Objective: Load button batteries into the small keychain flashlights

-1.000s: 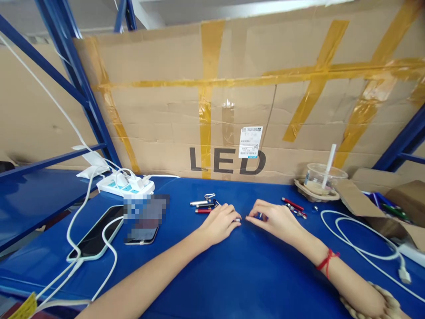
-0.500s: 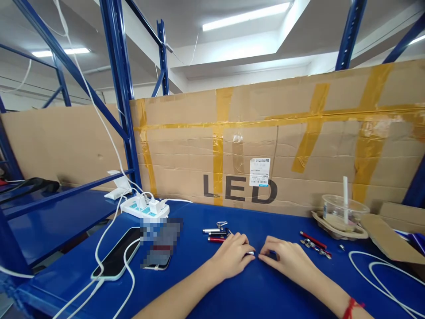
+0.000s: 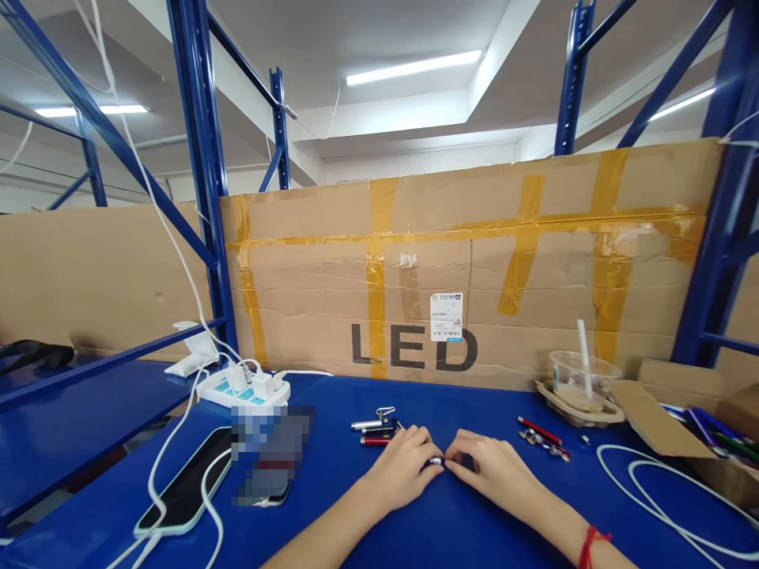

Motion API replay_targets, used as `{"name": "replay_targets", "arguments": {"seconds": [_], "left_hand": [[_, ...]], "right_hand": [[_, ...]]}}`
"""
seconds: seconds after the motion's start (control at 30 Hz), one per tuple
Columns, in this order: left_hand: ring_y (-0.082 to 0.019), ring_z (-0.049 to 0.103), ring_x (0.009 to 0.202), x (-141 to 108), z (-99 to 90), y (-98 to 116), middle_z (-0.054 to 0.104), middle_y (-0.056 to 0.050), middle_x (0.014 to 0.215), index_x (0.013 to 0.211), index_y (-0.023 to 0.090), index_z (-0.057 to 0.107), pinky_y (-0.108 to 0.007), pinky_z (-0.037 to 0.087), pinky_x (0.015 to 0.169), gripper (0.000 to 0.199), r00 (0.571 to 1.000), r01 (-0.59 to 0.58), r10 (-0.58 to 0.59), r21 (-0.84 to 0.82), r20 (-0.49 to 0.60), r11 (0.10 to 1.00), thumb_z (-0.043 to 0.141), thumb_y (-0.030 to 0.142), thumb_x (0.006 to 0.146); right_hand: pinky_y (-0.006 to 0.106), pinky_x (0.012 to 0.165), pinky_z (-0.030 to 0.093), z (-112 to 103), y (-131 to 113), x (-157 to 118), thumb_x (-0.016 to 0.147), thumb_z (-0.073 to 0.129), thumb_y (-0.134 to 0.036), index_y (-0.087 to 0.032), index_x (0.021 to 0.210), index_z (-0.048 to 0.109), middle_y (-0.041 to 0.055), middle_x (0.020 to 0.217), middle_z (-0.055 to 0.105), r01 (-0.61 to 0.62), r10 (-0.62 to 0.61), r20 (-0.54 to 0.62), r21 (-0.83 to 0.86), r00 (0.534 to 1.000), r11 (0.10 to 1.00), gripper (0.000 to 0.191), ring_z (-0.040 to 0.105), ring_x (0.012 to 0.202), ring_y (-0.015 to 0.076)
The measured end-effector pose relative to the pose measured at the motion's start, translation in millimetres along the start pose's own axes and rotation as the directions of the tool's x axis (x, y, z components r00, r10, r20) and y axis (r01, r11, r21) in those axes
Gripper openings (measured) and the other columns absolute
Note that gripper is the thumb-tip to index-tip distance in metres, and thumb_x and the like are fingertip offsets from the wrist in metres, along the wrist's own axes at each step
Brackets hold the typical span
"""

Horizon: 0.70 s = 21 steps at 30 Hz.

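Note:
My left hand (image 3: 404, 466) is closed around a small metal tube (image 3: 437, 461), and only its silver end shows between thumb and fingers. My right hand (image 3: 487, 466) meets that end with its thumb and fingertips pinched; what it grips, if anything, is too small to make out. Just beyond my left hand lie a silver pen-shaped tube (image 3: 363, 425), a dark one (image 3: 375, 430) and a red one (image 3: 375, 442), with a metal clip (image 3: 385, 412) behind them. To the right of my right hand rest another red tube (image 3: 539, 430) and several small shiny metal parts (image 3: 544, 445).
A white power strip (image 3: 244, 392) with plugs and cables, and two phones, one a light-cased phone (image 3: 188, 484), occupy the left. At right are a plastic cup (image 3: 584, 378) with a straw, an open cardboard box (image 3: 664, 419) and a coiled white cable (image 3: 637, 466). A large cardboard panel (image 3: 332, 292) stands behind.
The camera view has shifted somewhat. My hands have come together, and my right fingertips now touch the silver end of the tube that my left hand holds.

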<state>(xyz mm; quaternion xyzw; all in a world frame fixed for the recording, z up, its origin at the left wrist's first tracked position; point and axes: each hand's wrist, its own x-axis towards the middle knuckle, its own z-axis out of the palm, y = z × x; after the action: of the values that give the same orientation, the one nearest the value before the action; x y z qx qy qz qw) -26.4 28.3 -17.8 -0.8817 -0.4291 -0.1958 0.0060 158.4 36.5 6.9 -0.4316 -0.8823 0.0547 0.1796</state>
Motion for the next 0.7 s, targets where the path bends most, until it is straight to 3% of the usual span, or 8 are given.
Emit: {"name": "replay_targets", "arguments": {"seconds": [0.4, 0.53, 0.6, 0.63, 0.7], "left_hand": [[-0.016, 0.053, 0.088, 0.9, 1.6, -2.5, 0.058, -0.002, 0.093, 0.102, 0.02, 0.062, -0.03, 0.042, 0.078, 0.021, 1.0, -0.018, 0.018, 0.042, 0.002, 0.999, 0.049, 0.031, 0.089], [-0.017, 0.053, 0.087, 1.2, -9.8, 2.6, 0.059, -0.004, 0.097, 0.111, 0.018, 0.057, -0.031, 0.043, 0.077, 0.03, 0.987, -0.099, 0.112, 0.113, -0.115, 0.989, 0.05, 0.036, 0.088], [-0.017, 0.054, 0.085, -1.8, -26.6, 11.7, 0.061, -0.005, 0.096, 0.107, 0.016, 0.058, -0.031, 0.042, 0.076, 0.026, 0.938, -0.215, 0.26, 0.203, -0.229, 0.955, 0.044, 0.032, 0.091], [-0.016, 0.054, 0.082, -5.2, -37.3, 17.7, 0.062, -0.005, 0.09, 0.099, 0.016, 0.06, -0.031, 0.042, 0.074, 0.024, 0.889, -0.272, 0.339, 0.241, -0.309, 0.932, 0.041, 0.029, 0.093], [-0.015, 0.055, 0.078, -16.1, -58.5, 29.9, 0.063, -0.006, 0.088, 0.093, 0.016, 0.061, -0.03, 0.043, 0.07, 0.026, 0.791, -0.333, 0.418, 0.26, -0.446, 0.907, 0.036, 0.024, 0.093]], "right_hand": [[0.024, 0.056, 0.04, 1.9, -0.9, -2.1, 0.087, 0.045, -0.03, -0.024, 0.08, 0.063, -0.0012, 0.081, 0.065, 0.034, -0.034, -0.023, 0.001, 0.999, 0.999, 0.021, 0.061, 0.065, 0.0138], [0.024, 0.054, 0.041, -1.9, -0.1, -1.2, 0.088, 0.046, -0.033, -0.023, 0.081, 0.064, -0.0011, 0.082, 0.064, 0.038, -0.042, -0.052, -0.074, 0.998, 0.997, 0.022, 0.063, 0.064, 0.014], [0.023, 0.051, 0.041, -13.0, -3.3, -0.5, 0.088, 0.047, -0.031, -0.023, 0.086, 0.064, -0.0005, 0.088, 0.064, 0.039, -0.052, -0.144, -0.094, 0.988, 0.995, 0.019, 0.061, 0.058, 0.0118], [0.023, 0.051, 0.042, -22.2, -6.7, -1.4, 0.088, 0.047, -0.031, -0.023, 0.09, 0.064, -0.0001, 0.091, 0.064, 0.06, -0.075, -0.213, -0.076, 0.974, 0.995, 0.019, 0.06, 0.056, 0.0102], [0.022, 0.051, 0.044, -47.4, -16.6, -8.2, 0.09, 0.045, -0.032, -0.022, 0.092, 0.064, 0.0012, 0.089, 0.064, 0.113, -0.116, -0.435, -0.033, 0.893, 0.993, 0.021, 0.059, 0.054, 0.0084]]}}
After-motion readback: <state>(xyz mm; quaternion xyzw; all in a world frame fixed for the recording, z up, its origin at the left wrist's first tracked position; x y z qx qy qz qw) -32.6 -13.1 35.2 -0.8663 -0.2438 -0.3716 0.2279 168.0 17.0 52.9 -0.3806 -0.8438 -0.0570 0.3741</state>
